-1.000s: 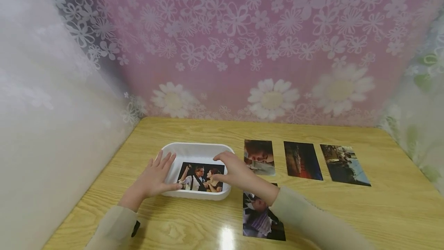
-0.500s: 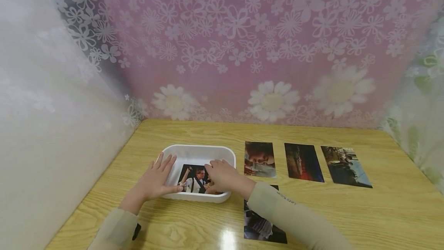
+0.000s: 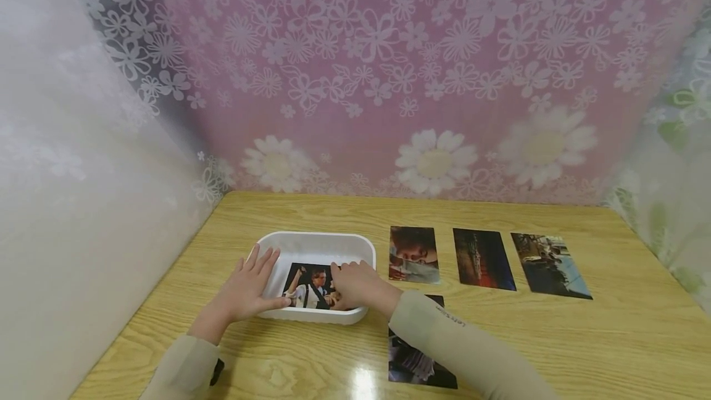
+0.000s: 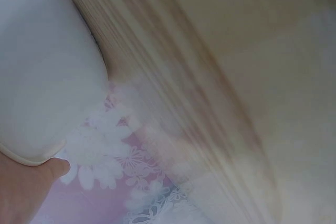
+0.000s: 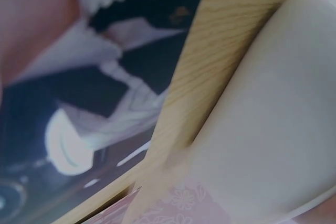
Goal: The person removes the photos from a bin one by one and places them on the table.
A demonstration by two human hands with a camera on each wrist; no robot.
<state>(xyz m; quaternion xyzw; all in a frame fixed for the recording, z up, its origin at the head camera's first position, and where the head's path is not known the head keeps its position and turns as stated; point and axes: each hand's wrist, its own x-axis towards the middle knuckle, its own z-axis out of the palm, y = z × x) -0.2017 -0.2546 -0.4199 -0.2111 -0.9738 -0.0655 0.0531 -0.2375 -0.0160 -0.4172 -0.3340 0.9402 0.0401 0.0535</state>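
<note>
A white rectangular tray (image 3: 318,241) with rounded corners stands on the table, and a photo (image 3: 307,292) of two people lies inside it. My left hand (image 3: 249,286) rests on the tray's left side with its fingers spread and straight; the thumb reaches over the front rim. Inside the tray, my right hand (image 3: 355,286) curls its fingers and thumb at the photo's right end and pinches it, covering that part of the picture. In the left wrist view the tray's outer wall (image 4: 47,72) fills the left side. The right wrist view shows the same wall (image 5: 273,119) from the right.
Three photos lie in a row right of the tray: a close-up of faces (image 3: 413,255), a dark one (image 3: 484,259) and a ship scene (image 3: 552,265). Another photo (image 3: 413,360) lies under my right forearm, partly hidden. A flowered backdrop (image 3: 355,79) borders the wooden table (image 3: 555,350).
My right hand has moved left and down into the tray, and its spread fingers have closed over the photo's right end. The left hand has stayed in place.
</note>
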